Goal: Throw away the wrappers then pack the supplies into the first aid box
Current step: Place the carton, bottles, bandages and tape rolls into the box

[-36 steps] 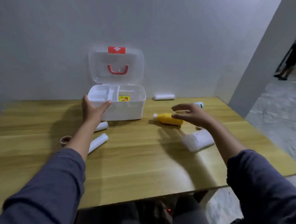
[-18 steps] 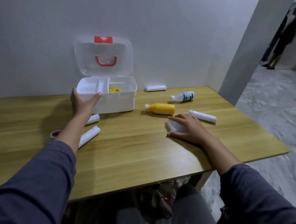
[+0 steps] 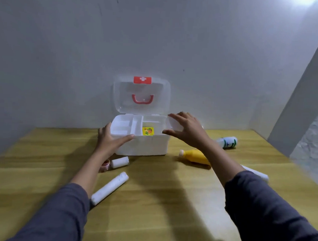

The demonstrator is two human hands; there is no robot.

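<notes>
Gripping a white packet [image 3: 176,125] over the box's right rim, the right hand [image 3: 188,132] hovers above the large compartment. The left hand [image 3: 109,140] clasps the front-left corner of the first aid box [image 3: 144,147], lid raised, on the wooden table [image 3: 160,201]. A yellow bottle [image 3: 194,156] lies just right; white rolls [image 3: 109,188] lie in front.
</notes>
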